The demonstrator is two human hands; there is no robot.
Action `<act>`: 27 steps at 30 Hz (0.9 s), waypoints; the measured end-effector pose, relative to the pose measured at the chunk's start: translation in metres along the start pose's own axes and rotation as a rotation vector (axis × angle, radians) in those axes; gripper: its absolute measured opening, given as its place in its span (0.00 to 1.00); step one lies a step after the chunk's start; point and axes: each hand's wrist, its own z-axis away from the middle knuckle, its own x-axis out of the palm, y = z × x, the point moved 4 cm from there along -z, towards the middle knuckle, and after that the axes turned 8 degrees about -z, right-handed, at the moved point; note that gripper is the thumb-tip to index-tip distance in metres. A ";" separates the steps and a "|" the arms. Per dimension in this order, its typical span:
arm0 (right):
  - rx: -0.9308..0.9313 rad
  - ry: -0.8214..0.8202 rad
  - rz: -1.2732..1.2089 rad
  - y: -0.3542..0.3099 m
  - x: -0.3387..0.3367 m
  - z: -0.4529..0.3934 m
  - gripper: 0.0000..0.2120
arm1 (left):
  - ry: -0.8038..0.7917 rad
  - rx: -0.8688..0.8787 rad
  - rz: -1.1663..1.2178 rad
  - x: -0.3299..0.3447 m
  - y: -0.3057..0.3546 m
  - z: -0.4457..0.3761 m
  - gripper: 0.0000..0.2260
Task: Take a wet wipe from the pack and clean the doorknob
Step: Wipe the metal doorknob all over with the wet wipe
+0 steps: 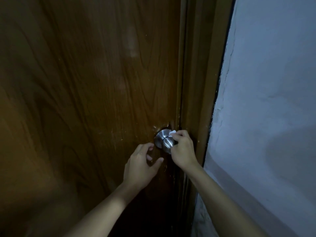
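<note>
My right hand (182, 151) clenched on a small white wet wipe (172, 132), pressed to the right side of the round brushed-steel doorknob (164, 141), my left hand (142, 165) released, fingers spread just below-left, brown wooden door (89, 86).

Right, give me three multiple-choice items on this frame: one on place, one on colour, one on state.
1. Where is the wipe?
A. on the floor
B. in the right hand, at the knob
C. in the left hand

2. What colour is the knob?
A. silver
B. gold
C. black

3. How is the left hand?
A. closed round the knob
B. flat on the wall
C. open, empty, just below-left of the knob

Key: 1 B, white wipe shows above the right hand fingers against the knob. 2 A, brushed metal sheen. 3 C, fingers spread, nothing held.
</note>
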 end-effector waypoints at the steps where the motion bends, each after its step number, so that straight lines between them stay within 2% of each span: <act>1: 0.048 0.007 -0.063 0.001 0.000 0.001 0.17 | 0.000 -0.001 -0.001 0.000 0.000 0.000 0.23; 6: 0.174 -0.056 -0.192 0.007 0.010 0.006 0.18 | 0.000 0.002 0.002 -0.003 0.003 0.004 0.23; 9: 0.435 -0.150 -0.475 0.022 0.011 0.016 0.13 | 0.001 0.018 0.014 -0.005 0.003 0.004 0.22; 11: 0.627 -0.266 -0.740 0.027 0.015 0.033 0.15 | 0.007 0.019 0.031 -0.007 0.002 0.005 0.22; 12: 0.626 -0.337 -0.786 0.025 0.016 0.043 0.14 | 0.011 0.015 0.039 -0.008 0.001 0.005 0.23; 14: 0.463 -0.431 -0.650 0.013 0.019 0.057 0.11 | 0.022 0.007 0.039 -0.012 -0.001 0.004 0.23; 15: 0.329 -0.421 -0.514 0.004 0.018 0.059 0.09 | 0.033 0.004 0.039 -0.014 -0.003 0.003 0.22; 16: 0.177 -0.343 -0.376 -0.004 0.015 0.057 0.07 | 0.048 0.000 0.041 -0.016 -0.006 0.003 0.22; 18: -0.121 -0.065 -0.144 -0.022 0.001 0.048 0.07 | 0.069 -0.016 0.044 -0.020 -0.011 0.002 0.21; 20: -0.303 0.113 -0.010 -0.038 -0.012 0.035 0.11 | 0.070 -0.034 0.045 -0.021 -0.014 0.001 0.21; 22: -0.402 0.063 0.135 -0.044 -0.012 0.020 0.12 | 0.065 -0.044 0.051 -0.022 -0.016 0.002 0.20; 25: -0.603 -0.172 0.473 -0.038 0.004 0.011 0.13 | 0.067 -0.050 0.055 -0.022 -0.018 0.003 0.20; 27: -0.641 -0.201 0.620 -0.026 0.008 0.011 0.15 | 0.076 -0.058 0.052 -0.023 -0.021 0.004 0.20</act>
